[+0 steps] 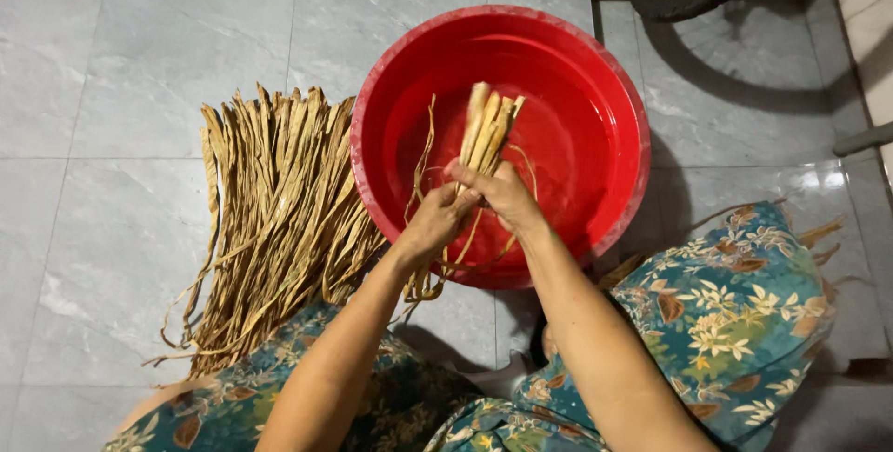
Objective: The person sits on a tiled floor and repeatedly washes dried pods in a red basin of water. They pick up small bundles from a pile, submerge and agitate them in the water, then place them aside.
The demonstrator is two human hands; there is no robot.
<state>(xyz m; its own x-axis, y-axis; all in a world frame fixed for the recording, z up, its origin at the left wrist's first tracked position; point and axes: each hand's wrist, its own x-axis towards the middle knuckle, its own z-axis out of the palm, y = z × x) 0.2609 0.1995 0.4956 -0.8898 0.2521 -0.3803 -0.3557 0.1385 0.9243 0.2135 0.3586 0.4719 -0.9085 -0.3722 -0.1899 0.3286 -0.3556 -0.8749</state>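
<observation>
Floral teal-and-cream patterned fabric (735,322) covers the person's knees at the bottom of the head view, and two bare forearms reach forward from between them. Left hand (437,219) is clenched around the lower part of a small bundle of tan, flat dried fibre strips (488,131), its knuckles turned upward. Right hand (502,193) is closed on the same bundle just beside the left, the two hands touching where they grasp it. Above the hands the cut ends of the bundle stand up, tilted slightly right; below them thin loose strands trail down over the near rim of the basin and curl toward the floor.

Both hands and the bundle are over the round red plastic basin (605,80), which sits on the floor in front of the knees. Its inside looks glossy and wet; whether water stands in it I cannot tell.

Left of the basin, touching its rim, lies a large fanned pile of the same dried brown strips (274,210), the upper ends spread out and the lower ends running under the fabric. Everything rests on grey marbled floor tiles (112,136). Top right, part of a black bicycle tyre (674,1) shows, well apart from the hands.
</observation>
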